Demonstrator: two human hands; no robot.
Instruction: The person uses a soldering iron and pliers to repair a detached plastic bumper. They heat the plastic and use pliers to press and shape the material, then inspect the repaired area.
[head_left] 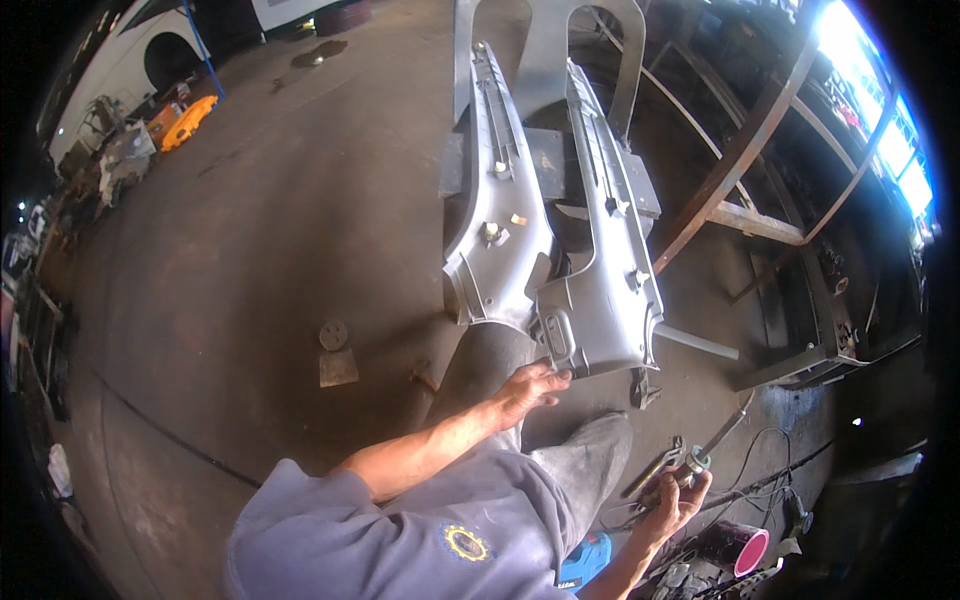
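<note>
Two long grey plastic trim panels lie side by side, backs up: a left panel and a wider right panel. Pale clips stand on their ribbed backs. My left hand is at the near edge of the right panel, fingers loosely bent and apart, seeming to touch it beside an oval slot. Off to the right, my right hand is closed round a long-shafted tool with a thin metal rod and a pale green collar. Its exact kind is unclear, as my fingers cover the handle.
A grey plastic chair supports the panels. Right of it stands a rusty metal frame. Near my right hand lie pliers-like metal tool, a blue power tool, a reddish can and cables. A white vehicle stands far left.
</note>
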